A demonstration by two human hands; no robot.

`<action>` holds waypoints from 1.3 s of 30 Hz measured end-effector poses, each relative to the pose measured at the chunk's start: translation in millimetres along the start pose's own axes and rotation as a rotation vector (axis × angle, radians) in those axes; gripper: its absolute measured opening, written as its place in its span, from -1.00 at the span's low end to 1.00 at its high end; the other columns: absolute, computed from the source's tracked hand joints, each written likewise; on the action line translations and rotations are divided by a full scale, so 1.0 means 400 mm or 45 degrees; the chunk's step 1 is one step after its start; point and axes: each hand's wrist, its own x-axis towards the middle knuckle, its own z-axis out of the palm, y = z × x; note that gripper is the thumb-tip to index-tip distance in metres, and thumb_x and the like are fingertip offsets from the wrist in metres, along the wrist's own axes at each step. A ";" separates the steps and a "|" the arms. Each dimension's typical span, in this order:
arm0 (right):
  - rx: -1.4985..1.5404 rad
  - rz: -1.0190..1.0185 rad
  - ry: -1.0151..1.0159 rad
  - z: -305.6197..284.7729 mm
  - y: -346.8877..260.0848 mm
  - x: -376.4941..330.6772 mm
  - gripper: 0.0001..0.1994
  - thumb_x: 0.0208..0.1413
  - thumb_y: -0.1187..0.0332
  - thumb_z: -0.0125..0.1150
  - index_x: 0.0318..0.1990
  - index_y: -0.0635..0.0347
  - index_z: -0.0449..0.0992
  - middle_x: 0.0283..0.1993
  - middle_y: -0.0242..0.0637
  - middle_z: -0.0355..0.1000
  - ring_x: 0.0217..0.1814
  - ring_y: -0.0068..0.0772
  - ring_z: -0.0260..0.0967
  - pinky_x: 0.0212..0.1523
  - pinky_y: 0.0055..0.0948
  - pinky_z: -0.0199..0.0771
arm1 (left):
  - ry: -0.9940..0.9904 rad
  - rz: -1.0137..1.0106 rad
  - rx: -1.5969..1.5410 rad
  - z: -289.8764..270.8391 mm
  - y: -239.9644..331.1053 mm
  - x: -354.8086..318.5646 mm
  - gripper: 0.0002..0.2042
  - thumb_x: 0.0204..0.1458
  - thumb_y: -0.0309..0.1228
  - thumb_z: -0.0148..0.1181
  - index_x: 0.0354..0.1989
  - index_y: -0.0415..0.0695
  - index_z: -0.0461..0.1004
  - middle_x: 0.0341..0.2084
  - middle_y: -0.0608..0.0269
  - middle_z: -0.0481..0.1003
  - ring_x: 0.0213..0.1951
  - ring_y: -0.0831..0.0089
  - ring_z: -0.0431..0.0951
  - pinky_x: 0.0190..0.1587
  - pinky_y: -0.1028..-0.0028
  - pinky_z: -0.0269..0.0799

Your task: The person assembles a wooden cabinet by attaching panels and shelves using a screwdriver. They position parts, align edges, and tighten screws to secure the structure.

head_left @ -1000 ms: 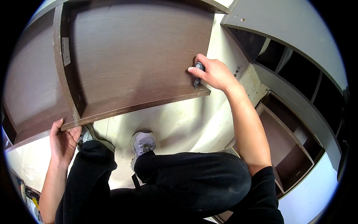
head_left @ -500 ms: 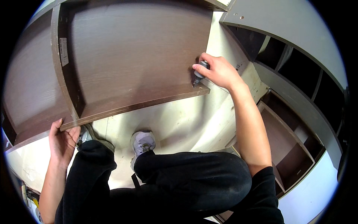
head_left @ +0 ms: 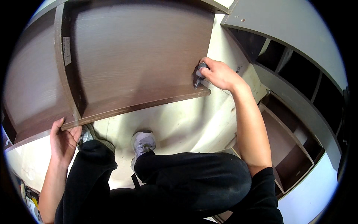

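Note:
A large dark-brown wooden cabinet carcass (head_left: 141, 48) fills the upper left, with an upright divider (head_left: 67, 74) crossing it. At its near rail (head_left: 141, 108), my left hand (head_left: 66, 140) is closed on the lower edge, thumb on top and fingers curled beneath. My right hand (head_left: 220, 74) wraps round the thick dark handle of a stubby screwdriver (head_left: 201, 71). The tool is tilted, its tip down at the rail's right end, near the inner corner. Whether it sits in a screw is too small to tell.
Right of me stands a grey cabinet panel (head_left: 283, 26) with dark compartments. Below it lies a brown drawer-like frame (head_left: 287, 142) beside a white panel (head_left: 313, 190). My shoes (head_left: 143, 142) are on the pale floor under the rail. Tools (head_left: 31, 196) lie at the far lower left.
My right hand has shifted slightly downward and turned a little round the screwdriver handle. My left hand keeps its hold on the rail.

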 end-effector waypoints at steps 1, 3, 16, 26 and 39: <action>0.121 -0.093 -0.009 -0.001 0.006 0.000 -0.58 0.13 0.09 0.03 0.00 0.21 0.48 -0.21 0.08 0.54 -0.04 0.12 0.48 0.02 -0.14 0.45 | -0.025 -0.008 -0.002 -0.005 0.001 0.003 -0.67 0.19 -0.28 0.10 -0.05 -0.30 0.36 -0.15 -0.04 0.56 -0.12 0.24 0.64 0.04 0.35 0.59; 0.135 -0.138 -0.052 -0.010 -0.008 0.000 -0.63 0.17 0.09 0.06 -0.06 0.18 0.49 -0.20 0.05 0.55 -0.06 0.09 0.49 -0.02 -0.13 0.45 | -0.014 0.001 -0.005 -0.012 0.001 0.002 -0.68 0.18 -0.28 0.10 -0.05 -0.29 0.37 -0.15 -0.03 0.56 -0.12 0.24 0.64 0.04 0.35 0.59; 0.042 -0.043 -0.092 -0.019 -0.066 0.002 -0.65 0.20 0.07 0.19 -0.06 0.14 0.52 -0.21 -0.08 0.57 -0.11 -0.04 0.51 -0.05 -0.20 0.48 | -0.019 -0.004 -0.010 -0.015 0.002 -0.003 -0.69 0.20 -0.29 0.07 -0.03 -0.28 0.37 -0.13 -0.04 0.56 -0.10 0.24 0.62 0.06 0.35 0.57; 0.306 -0.188 -0.144 0.003 -0.025 -0.007 -0.77 0.24 0.29 0.02 -0.01 0.09 0.44 -0.08 -0.04 0.43 0.04 -0.08 0.39 0.09 -0.24 0.39 | -0.001 -0.001 -0.009 -0.008 -0.001 -0.002 -0.70 0.20 -0.29 0.07 -0.08 -0.30 0.38 -0.17 -0.02 0.57 -0.13 0.27 0.63 0.03 0.36 0.59; 1.022 -0.189 -0.104 0.030 0.011 -0.028 -0.60 0.16 0.30 0.30 0.15 0.09 0.46 -0.01 -0.29 0.40 0.02 -0.41 0.39 0.07 -0.44 0.41 | 0.063 -0.001 -0.026 -0.004 -0.001 0.001 -0.72 0.19 -0.28 0.08 -0.10 -0.28 0.39 -0.20 -0.02 0.58 -0.18 0.25 0.64 0.00 0.35 0.61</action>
